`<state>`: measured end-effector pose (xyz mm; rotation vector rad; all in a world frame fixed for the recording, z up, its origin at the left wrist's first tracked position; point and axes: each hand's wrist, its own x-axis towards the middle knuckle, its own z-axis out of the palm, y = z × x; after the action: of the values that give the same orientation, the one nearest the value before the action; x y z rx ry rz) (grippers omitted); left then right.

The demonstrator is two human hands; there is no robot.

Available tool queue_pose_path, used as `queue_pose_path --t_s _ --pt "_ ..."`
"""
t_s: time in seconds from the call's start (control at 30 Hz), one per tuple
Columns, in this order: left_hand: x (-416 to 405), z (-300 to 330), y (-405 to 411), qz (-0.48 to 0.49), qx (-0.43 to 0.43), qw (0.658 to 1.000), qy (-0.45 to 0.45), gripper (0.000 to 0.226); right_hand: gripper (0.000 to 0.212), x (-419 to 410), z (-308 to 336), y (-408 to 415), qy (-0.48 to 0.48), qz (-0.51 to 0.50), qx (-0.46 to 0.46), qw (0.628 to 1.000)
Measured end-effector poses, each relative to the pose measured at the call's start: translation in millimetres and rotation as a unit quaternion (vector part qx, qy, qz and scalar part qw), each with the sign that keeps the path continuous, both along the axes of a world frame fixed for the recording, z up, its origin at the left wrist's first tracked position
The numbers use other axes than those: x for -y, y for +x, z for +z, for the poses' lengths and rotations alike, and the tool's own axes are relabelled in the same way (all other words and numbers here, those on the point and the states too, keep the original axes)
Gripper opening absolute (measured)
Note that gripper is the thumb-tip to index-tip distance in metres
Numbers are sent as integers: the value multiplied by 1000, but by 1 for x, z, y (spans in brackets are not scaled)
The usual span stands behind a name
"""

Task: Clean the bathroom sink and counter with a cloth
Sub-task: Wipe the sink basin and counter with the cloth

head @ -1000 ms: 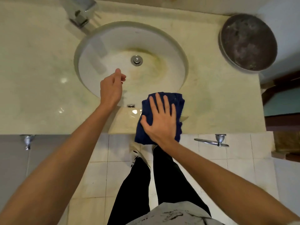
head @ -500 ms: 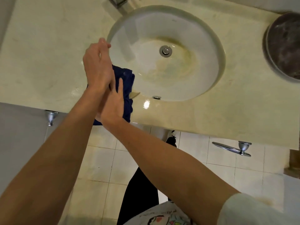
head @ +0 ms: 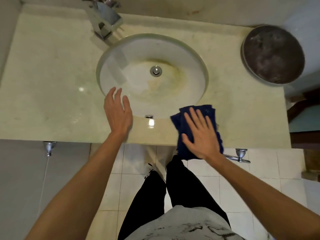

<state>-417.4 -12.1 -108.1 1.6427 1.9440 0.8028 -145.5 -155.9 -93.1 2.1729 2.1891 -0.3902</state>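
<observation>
A round white sink (head: pixel 194 66) with yellow-brown stains and a chrome drain (head: pixel 156 71) is set into a pale marble counter (head: pixel 52 80). A folded dark blue cloth (head: pixel 178 125) lies on the counter's front edge, right of the basin, part of it hanging over the edge. My right hand (head: pixel 200 135) presses flat on the cloth with fingers spread. My left hand (head: pixel 118 113) hovers open over the basin's front left rim, holding nothing.
A chrome faucet (head: pixel 105 18) stands behind the sink. A dark round metal bowl (head: pixel 273 54) sits at the counter's back right. Chrome fittings (head: pixel 239 155) stick out below the counter front. White floor tiles and my legs are below.
My right hand has slid the cloth from the counter front left of the sink to the front right. My left hand has drawn apart from it and opened by the basin's rim.
</observation>
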Motion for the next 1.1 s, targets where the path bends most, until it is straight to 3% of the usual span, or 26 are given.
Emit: queue_pose_path --t_s 0.23,0.4,0.83,1.1 --pt "2 -10 8 -10 -32 999 12 44 70 8 9 125 -25 -24 16 999" --pt "5 -7 11 -4 -36 999 18 43 68 -52 5 134 2 -40 10 999" --pt "3 -7 14 -11 -85 996 20 46 72 -312 5 160 18 -74 -12 997" --pt "4 -8 14 -17 -121 992 27 44 72 -320 4 165 32 -79 -5 996"
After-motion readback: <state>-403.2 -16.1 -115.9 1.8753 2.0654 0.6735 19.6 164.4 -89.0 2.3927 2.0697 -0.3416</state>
